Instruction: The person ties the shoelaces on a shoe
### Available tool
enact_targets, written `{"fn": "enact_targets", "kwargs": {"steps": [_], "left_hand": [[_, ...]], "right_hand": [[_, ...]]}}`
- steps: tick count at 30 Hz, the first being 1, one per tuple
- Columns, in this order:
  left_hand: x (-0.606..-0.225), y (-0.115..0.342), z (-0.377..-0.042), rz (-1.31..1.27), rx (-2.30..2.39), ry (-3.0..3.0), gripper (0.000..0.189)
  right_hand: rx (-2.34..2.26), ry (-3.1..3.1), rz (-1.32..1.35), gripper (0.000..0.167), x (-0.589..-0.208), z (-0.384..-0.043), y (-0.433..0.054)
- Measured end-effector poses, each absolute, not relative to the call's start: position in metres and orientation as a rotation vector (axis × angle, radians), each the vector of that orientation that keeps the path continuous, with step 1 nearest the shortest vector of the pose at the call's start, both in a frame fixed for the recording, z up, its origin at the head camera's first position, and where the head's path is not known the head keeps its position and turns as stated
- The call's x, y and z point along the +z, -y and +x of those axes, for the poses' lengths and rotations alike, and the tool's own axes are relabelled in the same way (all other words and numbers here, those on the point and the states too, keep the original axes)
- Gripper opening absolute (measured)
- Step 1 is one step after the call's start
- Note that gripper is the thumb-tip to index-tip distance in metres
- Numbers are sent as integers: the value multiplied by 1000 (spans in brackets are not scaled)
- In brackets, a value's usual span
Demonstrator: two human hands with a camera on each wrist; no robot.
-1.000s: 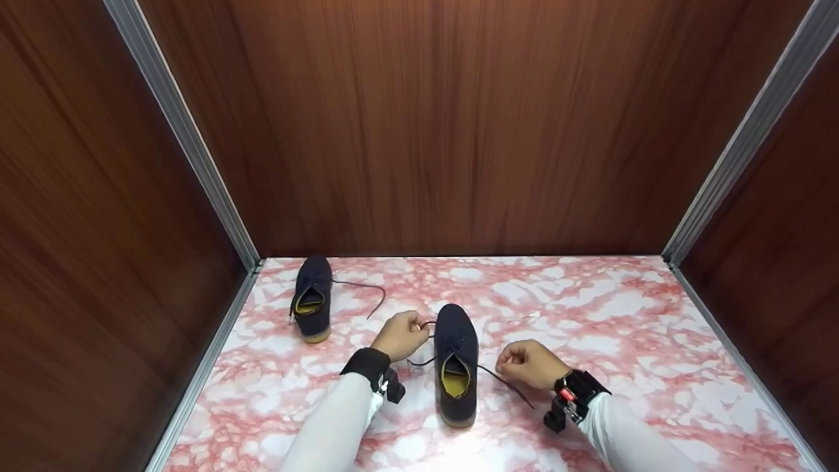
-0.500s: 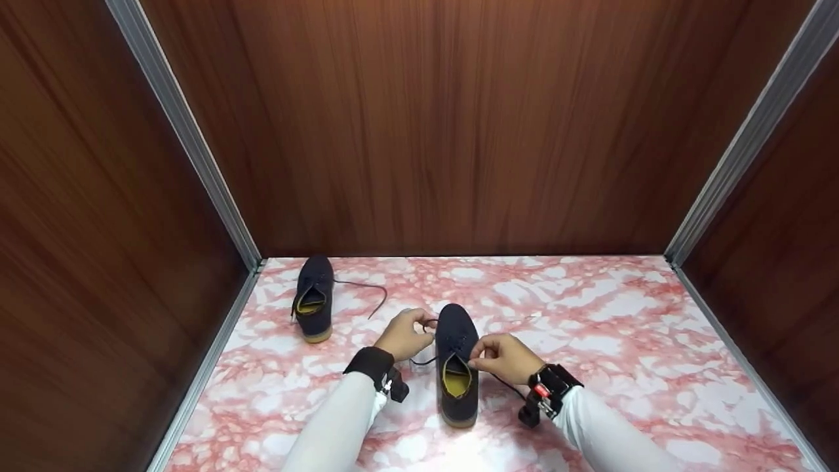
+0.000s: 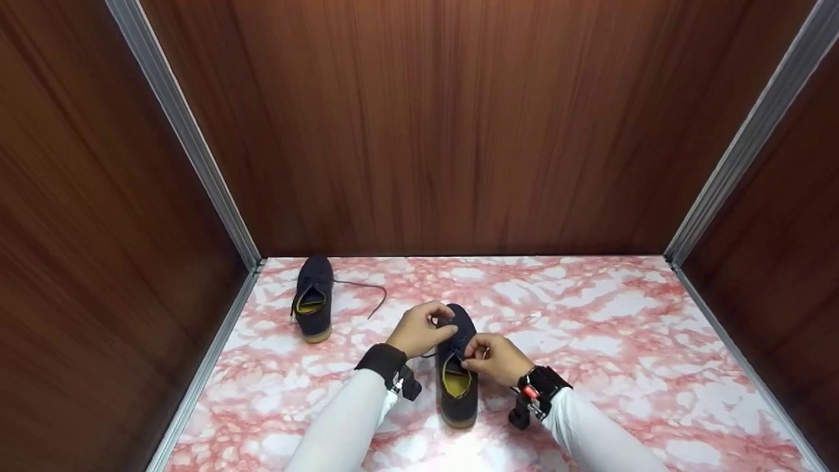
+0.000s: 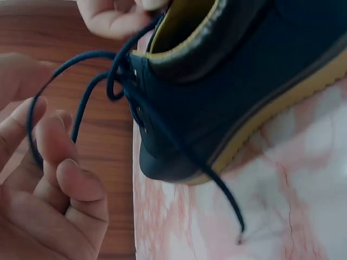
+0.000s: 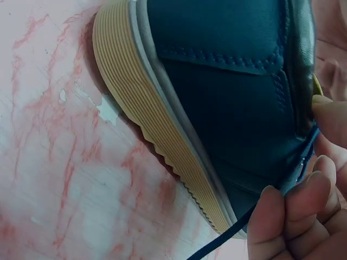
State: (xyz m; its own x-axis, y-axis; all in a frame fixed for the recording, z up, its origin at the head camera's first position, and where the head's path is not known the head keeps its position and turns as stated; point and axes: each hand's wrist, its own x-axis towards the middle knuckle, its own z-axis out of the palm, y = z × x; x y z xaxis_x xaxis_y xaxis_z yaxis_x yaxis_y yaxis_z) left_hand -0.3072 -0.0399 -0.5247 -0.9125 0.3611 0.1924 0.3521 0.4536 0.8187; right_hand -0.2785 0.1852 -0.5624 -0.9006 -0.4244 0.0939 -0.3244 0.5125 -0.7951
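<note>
Fingers of the left hand (image 3: 418,330) curl round a loop of blue lace (image 4: 89,53) while the right hand's (image 3: 501,359) seem to pinch lace beside the near shoe (image 3: 457,388), between them, where uneven pulling could let the loop slip.

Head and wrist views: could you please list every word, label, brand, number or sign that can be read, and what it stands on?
No text is readable in any view.
Red patch on the right wrist's black band: too small to tell whether it bears lettering.
Near shoe, far shoe: no lettering visible.
</note>
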Motion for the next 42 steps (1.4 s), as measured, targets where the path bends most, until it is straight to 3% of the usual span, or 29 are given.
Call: {"fn": "enact_targets", "kwargs": {"steps": [2,8,24,42], "left_hand": [[-524,37,-306,616,1506,-2696,18],[-525,36,-304,512,1395,-2807,33],[-530,33,-301,503,1072,-2795,13],[-533,32,-302,457,1000,-2792,22]], "right_hand": [[-1325,-2660,-660,16,-563,-278,-184],[-1294,-2712,-643,17,-563,-277,-182],[-1274,-2799,-713,16,-554,-279,-184],[-1354,-2838,-710,9,-554,-282,-181]]}}
